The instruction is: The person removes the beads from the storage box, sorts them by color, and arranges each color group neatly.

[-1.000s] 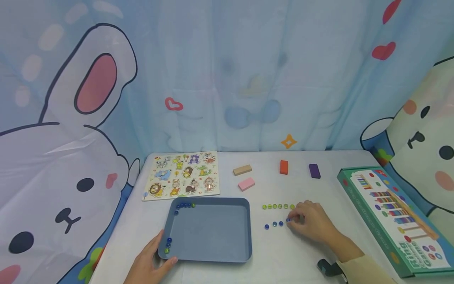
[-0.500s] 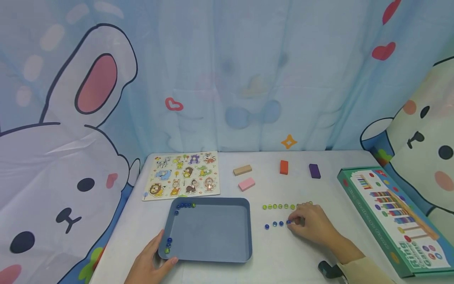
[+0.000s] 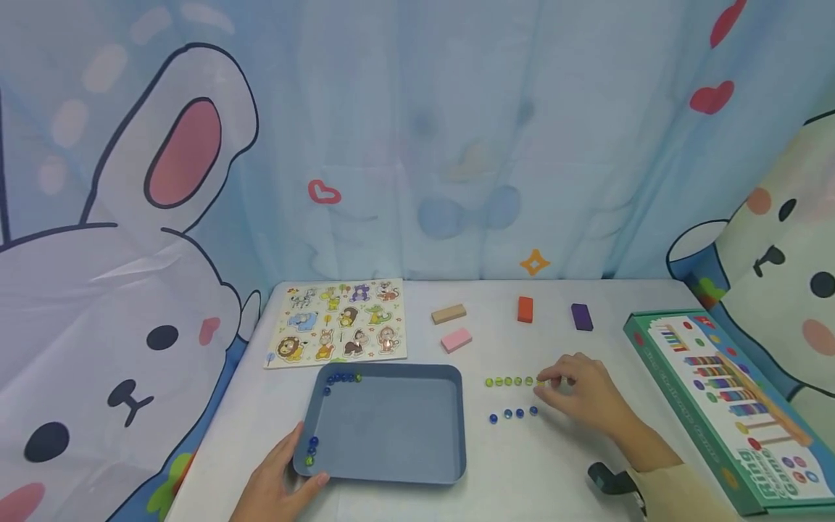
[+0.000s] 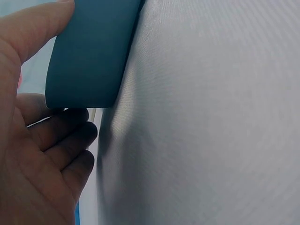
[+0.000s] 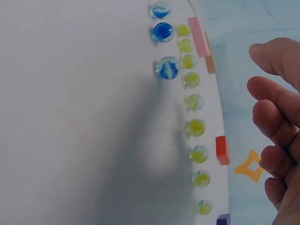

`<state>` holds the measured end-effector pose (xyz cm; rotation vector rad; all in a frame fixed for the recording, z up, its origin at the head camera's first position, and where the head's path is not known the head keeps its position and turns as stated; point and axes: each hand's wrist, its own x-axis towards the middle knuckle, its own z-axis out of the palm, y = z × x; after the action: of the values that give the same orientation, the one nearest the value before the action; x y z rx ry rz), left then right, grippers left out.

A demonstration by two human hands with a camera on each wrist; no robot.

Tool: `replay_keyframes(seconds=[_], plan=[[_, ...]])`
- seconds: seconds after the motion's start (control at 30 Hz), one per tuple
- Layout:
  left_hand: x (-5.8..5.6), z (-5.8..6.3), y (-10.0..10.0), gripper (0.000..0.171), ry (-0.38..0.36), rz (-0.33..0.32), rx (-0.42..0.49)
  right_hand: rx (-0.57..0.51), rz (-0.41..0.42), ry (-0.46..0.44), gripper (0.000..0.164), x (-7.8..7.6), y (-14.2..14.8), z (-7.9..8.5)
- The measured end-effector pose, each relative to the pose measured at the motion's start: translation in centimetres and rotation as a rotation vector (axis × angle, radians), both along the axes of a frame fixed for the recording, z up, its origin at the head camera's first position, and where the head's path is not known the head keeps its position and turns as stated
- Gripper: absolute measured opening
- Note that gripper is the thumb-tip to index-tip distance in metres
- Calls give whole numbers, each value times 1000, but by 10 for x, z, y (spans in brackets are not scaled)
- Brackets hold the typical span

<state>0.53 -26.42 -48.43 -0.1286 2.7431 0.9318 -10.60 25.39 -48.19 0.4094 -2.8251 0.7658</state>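
Observation:
My left hand [image 3: 275, 480] grips the near left corner of a blue-grey tray [image 3: 391, 428], thumb at its front wall and fingers along its left side. Blue marbles [image 3: 339, 378] and a few yellow-green ones sit in the tray's left corners. My right hand [image 3: 586, 395] hovers over the table with thumb and fingertips apart, nothing between them. It is at the right of a row of yellow-green marbles [image 3: 509, 381], hiding part of that row. In front of it runs a shorter row of blue marbles [image 3: 520, 413]; both rows show in the right wrist view.
An animal puzzle board [image 3: 339, 322] lies behind the tray. Tan [image 3: 449, 313], pink [image 3: 456, 340], orange [image 3: 525, 309] and purple [image 3: 582, 317] blocks lie farther back. A green game box [image 3: 730, 406] stands at the right edge. A printed curtain [image 3: 457, 145] hangs behind the table.
My right hand has let go of the rightmost blue marble, which stays in its row. The hand has moved slightly back and right, its fingers parting. My left hand has stayed at the tray.

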Motion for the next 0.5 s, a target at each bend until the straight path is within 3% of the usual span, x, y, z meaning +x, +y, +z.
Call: replay_keyframes(seconds=[0.2, 0.5], plan=[[-1, 0, -1, 110, 0, -7, -5, -20, 56, 48, 15, -14, -23, 8], [-1, 1, -1, 110, 5, -8, 13, -45, 191, 71, 17, -39, -82, 22]])
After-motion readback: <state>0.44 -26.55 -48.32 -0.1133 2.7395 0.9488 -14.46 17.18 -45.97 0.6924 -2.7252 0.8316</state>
